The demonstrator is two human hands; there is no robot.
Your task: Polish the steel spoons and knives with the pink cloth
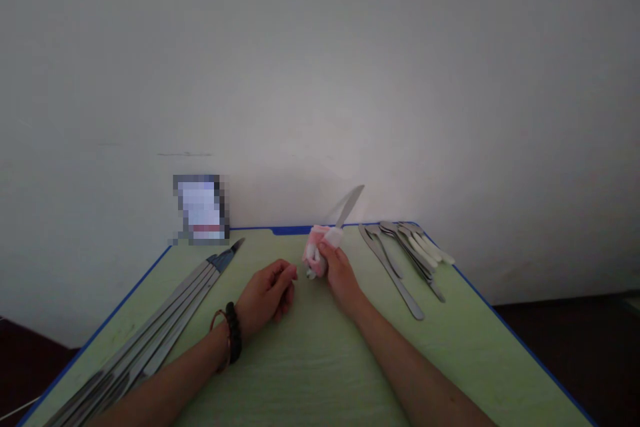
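My right hand (pixel 343 277) is closed around a crumpled pink-and-white cloth (pixel 316 253). From the top of the cloth a table knife (pixel 351 205) sticks up, its blade tilted to the right; its handle is hidden in the cloth. Just left of the cloth, my left hand (pixel 267 290) is curled with thumb and fingers together, and nothing shows in it. It wears a dark beaded bracelet (pixel 233 332). Both hands are over the green tabletop (pixel 300 373).
Long metal knives (pixel 175 303) lie fanned along the left side. At right are a table knife (pixel 393 277), a bundle of metal spoons or forks (pixel 413 250) and white-handled cutlery (pixel 425 250). A pixelated screen-like object (pixel 203 207) stands back left, before the wall (pixel 320 80).
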